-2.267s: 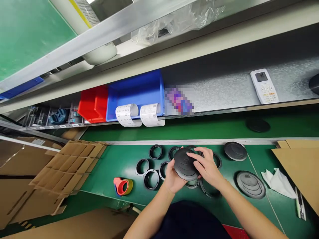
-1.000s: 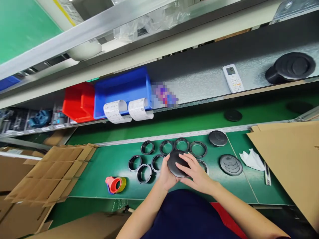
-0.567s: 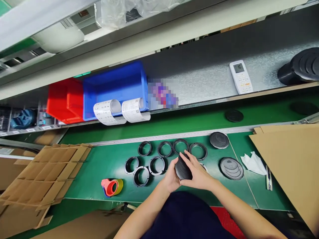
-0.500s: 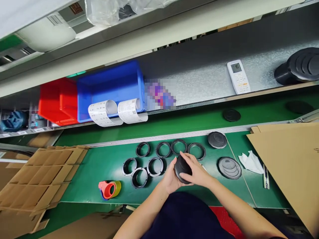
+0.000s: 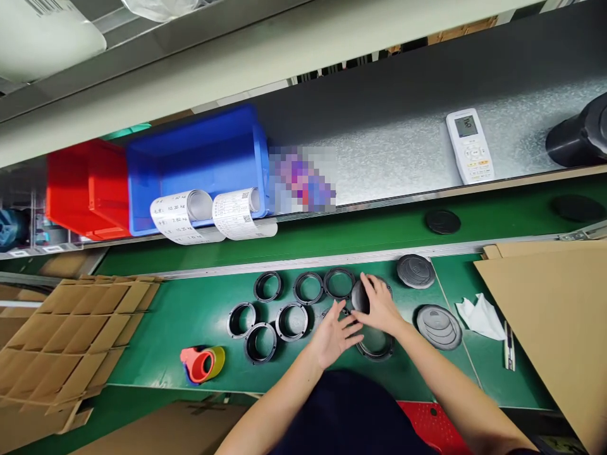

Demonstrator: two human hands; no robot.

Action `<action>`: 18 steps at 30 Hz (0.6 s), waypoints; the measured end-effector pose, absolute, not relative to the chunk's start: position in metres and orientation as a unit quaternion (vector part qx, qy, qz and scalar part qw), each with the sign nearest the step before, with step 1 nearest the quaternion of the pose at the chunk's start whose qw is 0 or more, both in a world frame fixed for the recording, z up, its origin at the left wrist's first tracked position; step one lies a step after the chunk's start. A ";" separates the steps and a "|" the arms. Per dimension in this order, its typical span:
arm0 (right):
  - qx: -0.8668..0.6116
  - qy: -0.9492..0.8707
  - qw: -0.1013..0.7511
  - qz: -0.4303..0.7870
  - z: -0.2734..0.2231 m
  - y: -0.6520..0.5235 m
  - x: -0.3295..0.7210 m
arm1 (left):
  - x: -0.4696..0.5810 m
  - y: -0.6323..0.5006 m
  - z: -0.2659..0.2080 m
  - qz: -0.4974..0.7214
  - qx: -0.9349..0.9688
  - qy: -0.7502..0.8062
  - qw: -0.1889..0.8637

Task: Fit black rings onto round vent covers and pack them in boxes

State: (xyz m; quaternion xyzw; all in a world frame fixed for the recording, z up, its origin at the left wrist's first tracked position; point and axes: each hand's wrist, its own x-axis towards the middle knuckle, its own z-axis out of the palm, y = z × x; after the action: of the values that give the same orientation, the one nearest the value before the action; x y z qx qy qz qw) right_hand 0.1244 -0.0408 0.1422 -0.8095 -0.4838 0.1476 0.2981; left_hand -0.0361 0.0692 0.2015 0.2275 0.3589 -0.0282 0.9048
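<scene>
My right hand (image 5: 380,308) grips a round black vent cap (image 5: 360,298) at the black ring in the back row's right end; the hand partly covers that ring. My left hand (image 5: 331,336) is open and holds nothing, its fingers spread just left of my right hand. Near my left hand stand several more black rings, among them one ring (image 5: 292,339) to its left. Another ring (image 5: 376,356) lies below my right hand, partly hidden. Two round black louvred vents lie to the right, one vent (image 5: 416,260) behind the other vent (image 5: 439,327).
A red and yellow tape dispenser (image 5: 203,364) sits at the left. Folded cardboard dividers (image 5: 90,322) stand beyond it. At right are a white cloth (image 5: 481,316), a cutter (image 5: 509,346) and a cardboard sheet (image 5: 545,303). The shelf holds a blue bin (image 5: 199,164) and a remote (image 5: 470,146).
My right hand has carried the cap up and away from my left hand to the back-row ring. My left hand has let go and spread its fingers. The view has shifted slightly.
</scene>
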 end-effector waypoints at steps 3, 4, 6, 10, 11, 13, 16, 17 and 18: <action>-0.858 -0.462 0.213 0.071 0.115 -0.034 0.141 | -0.044 0.082 0.204 0.001 0.233 0.399 0.887; -0.862 -0.466 0.188 0.064 0.108 -0.033 0.146 | -0.047 0.086 0.205 0.007 0.234 0.406 0.883; -0.866 -0.472 0.153 0.060 0.099 -0.032 0.153 | -0.054 0.092 0.206 0.018 0.234 0.418 0.878; -0.866 -0.474 0.157 0.030 0.101 -0.030 0.162 | -0.069 0.101 0.205 0.028 0.221 0.442 0.869; -0.866 -0.468 0.173 0.014 0.103 -0.028 0.161 | -0.072 0.102 0.204 0.030 0.215 0.449 0.867; -0.865 -0.457 0.205 -0.007 0.105 -0.024 0.156 | -0.076 0.104 0.202 0.033 0.203 0.460 0.864; -0.855 -0.472 0.212 0.022 0.098 -0.018 0.143 | -0.079 0.107 0.202 0.035 0.191 0.475 0.859; -0.852 -0.480 0.206 0.039 0.094 -0.015 0.141 | -0.079 0.108 0.202 0.041 0.195 0.482 0.853; -0.848 -0.488 0.200 0.055 0.092 -0.013 0.144 | -0.078 0.110 0.202 0.051 0.202 0.489 0.847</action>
State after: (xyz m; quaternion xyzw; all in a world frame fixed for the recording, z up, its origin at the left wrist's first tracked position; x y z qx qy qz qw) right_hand 0.1441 -0.0128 0.0919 -0.8476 -0.4884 0.0546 0.2001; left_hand -0.0782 0.1096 0.2022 0.2017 0.4888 0.0512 0.8472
